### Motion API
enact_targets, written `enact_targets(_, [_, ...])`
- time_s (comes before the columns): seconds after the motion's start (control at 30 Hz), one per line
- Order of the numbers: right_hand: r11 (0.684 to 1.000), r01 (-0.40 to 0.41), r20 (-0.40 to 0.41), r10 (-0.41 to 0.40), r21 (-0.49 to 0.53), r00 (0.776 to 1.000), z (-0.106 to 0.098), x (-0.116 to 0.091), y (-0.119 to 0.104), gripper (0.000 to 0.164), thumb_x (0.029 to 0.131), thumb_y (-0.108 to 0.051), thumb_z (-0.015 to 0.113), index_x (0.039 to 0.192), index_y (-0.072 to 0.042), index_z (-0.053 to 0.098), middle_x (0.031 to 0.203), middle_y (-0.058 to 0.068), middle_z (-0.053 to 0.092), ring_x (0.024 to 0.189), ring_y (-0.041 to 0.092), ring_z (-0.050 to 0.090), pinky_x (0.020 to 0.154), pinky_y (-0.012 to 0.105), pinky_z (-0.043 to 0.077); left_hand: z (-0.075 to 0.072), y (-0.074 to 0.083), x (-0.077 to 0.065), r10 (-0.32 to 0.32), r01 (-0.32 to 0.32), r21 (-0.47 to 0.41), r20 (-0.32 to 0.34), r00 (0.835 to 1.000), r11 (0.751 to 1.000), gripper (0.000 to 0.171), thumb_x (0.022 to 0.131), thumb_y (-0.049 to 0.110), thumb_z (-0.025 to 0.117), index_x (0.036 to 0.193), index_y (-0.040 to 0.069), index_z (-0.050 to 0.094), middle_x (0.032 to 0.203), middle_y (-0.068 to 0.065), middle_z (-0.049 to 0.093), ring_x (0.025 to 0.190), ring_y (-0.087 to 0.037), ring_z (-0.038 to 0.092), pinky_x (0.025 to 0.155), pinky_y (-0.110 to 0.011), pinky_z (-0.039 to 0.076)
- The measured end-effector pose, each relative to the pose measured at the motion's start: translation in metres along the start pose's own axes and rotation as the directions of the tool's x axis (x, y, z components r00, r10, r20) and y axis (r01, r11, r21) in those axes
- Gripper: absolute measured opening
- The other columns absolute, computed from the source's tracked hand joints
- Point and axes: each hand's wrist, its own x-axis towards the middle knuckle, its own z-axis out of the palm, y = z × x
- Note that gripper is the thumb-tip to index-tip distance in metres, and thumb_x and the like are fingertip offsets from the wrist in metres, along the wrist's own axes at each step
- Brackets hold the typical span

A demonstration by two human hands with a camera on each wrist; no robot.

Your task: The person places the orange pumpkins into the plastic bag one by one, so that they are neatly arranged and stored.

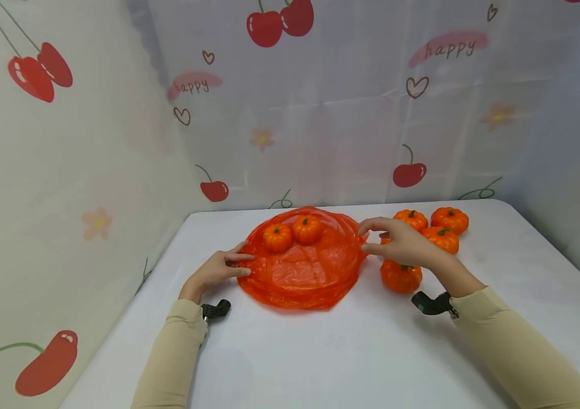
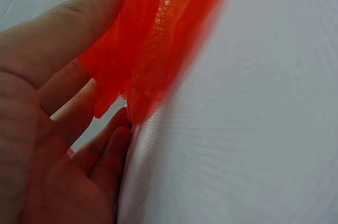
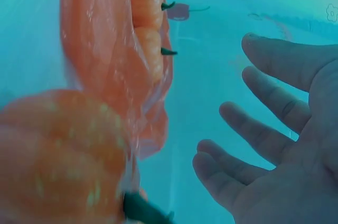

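Observation:
An orange-red plastic bag [image 1: 300,272] lies spread wide on the table, with two small orange pumpkins [image 1: 277,237] in its far part. At the bag's left edge is my left hand [image 1: 218,268]. The left wrist view shows its thumb [image 2: 79,18] on one side of the thin plastic and the fingers behind it. My right hand [image 1: 397,241] is over the bag's right edge, beside the loose pumpkins. Its fingers are spread and bare of anything in the right wrist view. Close to that camera is a large, blurred pumpkin [image 3: 63,155] with a green stem.
Several more pumpkins [image 1: 448,220] with green stems sit in a group right of the bag, one [image 1: 401,276] nearer me. White table [image 1: 351,363] surface surrounds them. A cherry-printed curtain [image 1: 320,125] hangs behind and along the sides.

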Motion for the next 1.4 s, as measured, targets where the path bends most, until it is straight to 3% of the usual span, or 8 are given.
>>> enact_targets(0.17, [1.0, 0.016, -0.012, -0.016, -0.012, 1.0, -0.008, -0.012, 0.01, 0.029, 0.092, -0.031, 0.079, 0.119, -0.028, 0.07, 0.142, 0.003, 0.063, 0.135, 0.036, 0.052, 0.104, 0.06, 0.053, 0.003, -0.002, -0.001, -0.006, 0.006, -0.007, 0.005, 1.0, 1.0, 0.044, 0.087, 0.038, 0.083, 0.129, 0.028, 0.075, 0.168, 0.009, 0.033, 0.16, -0.031, 0.02, 0.127, -0.059, 0.023])
enact_targets(0.5, [0.997, 0.052, 0.052, -0.055, 0.056, 0.997, -0.022, -0.029, 0.033, 0.047, 0.084, -0.033, 0.087, 0.126, -0.027, 0.067, 0.149, 0.006, 0.057, 0.14, 0.038, 0.047, 0.107, 0.064, 0.048, -0.001, -0.002, -0.001, -0.006, 0.006, 0.011, 0.004, 1.0, 1.0, 0.046, 0.087, 0.04, 0.082, 0.13, 0.027, 0.074, 0.169, 0.007, 0.031, 0.16, -0.032, 0.019, 0.126, -0.06, 0.026])
enact_targets(0.63, [0.997, 0.047, 0.087, -0.053, 0.064, 0.995, -0.024, -0.035, 0.043, 0.053, 0.083, -0.034, 0.087, 0.131, -0.023, 0.066, 0.141, 0.005, 0.062, 0.132, 0.034, 0.051, 0.097, 0.049, 0.056, -0.003, -0.004, -0.002, -0.004, 0.004, 0.029, 0.008, 1.0, 1.0, 0.047, 0.088, 0.039, 0.081, 0.133, 0.025, 0.072, 0.17, 0.004, 0.03, 0.16, -0.035, 0.019, 0.125, -0.062, 0.025])
enact_targets(0.77, [0.998, 0.047, 0.118, -0.053, 0.05, 0.992, -0.025, -0.04, 0.053, 0.059, 0.082, -0.034, 0.087, 0.134, -0.017, 0.066, 0.133, 0.006, 0.068, 0.118, 0.031, 0.055, 0.086, 0.038, 0.054, -0.002, -0.004, -0.002, 0.002, -0.002, 0.012, 0.013, 1.0, 1.0, 0.048, 0.089, 0.038, 0.081, 0.133, 0.023, 0.072, 0.17, 0.003, 0.029, 0.16, -0.036, 0.018, 0.125, -0.062, 0.024])
enact_targets(0.97, [0.998, 0.023, 0.168, -0.033, 0.065, 0.985, -0.023, -0.044, 0.065, 0.053, 0.081, -0.036, 0.088, 0.129, -0.022, 0.068, 0.134, -0.001, 0.066, 0.127, 0.028, 0.057, 0.107, 0.057, 0.05, 0.001, -0.003, -0.001, -0.002, 0.003, -0.016, 0.017, 1.0, 1.0, 0.047, 0.088, 0.038, 0.082, 0.131, 0.024, 0.073, 0.17, 0.004, 0.029, 0.16, -0.034, 0.018, 0.126, -0.061, 0.022])
enact_targets(1.1, [0.997, 0.022, 0.181, -0.034, 0.073, 0.983, -0.021, -0.044, 0.071, 0.05, 0.082, -0.031, 0.088, 0.128, -0.024, 0.069, 0.133, -0.002, 0.067, 0.128, 0.029, 0.058, 0.11, 0.06, 0.047, 0.001, -0.004, -0.002, -0.011, 0.011, -0.021, 0.009, 1.0, 1.0, 0.045, 0.087, 0.038, 0.083, 0.129, 0.026, 0.074, 0.169, 0.007, 0.031, 0.161, -0.032, 0.018, 0.127, -0.059, 0.021])
enact_targets(1.23, [0.997, 0.033, 0.215, -0.048, 0.074, 0.976, -0.018, -0.045, 0.077, 0.05, 0.082, -0.03, 0.088, 0.128, -0.026, 0.069, 0.138, 0.0, 0.065, 0.13, 0.031, 0.058, 0.11, 0.057, 0.048, 0.0, -0.003, -0.003, 0.0, 0.0, 0.0, -0.001, 1.0, 1.0, 0.044, 0.087, 0.037, 0.083, 0.129, 0.027, 0.075, 0.169, 0.007, 0.032, 0.16, -0.031, 0.02, 0.127, -0.061, 0.022])
enact_targets(1.4, [0.994, 0.026, 0.274, -0.053, 0.103, 0.96, -0.015, -0.047, 0.086, 0.054, 0.078, -0.029, 0.09, 0.128, -0.03, 0.067, 0.15, 0.006, 0.056, 0.135, 0.036, 0.051, 0.103, 0.043, 0.051, 0.001, -0.003, -0.002, 0.023, -0.023, 0.023, 0.006, 1.0, 0.999, 0.046, 0.088, 0.039, 0.081, 0.131, 0.025, 0.073, 0.17, 0.003, 0.031, 0.16, -0.034, 0.02, 0.126, -0.06, 0.025])
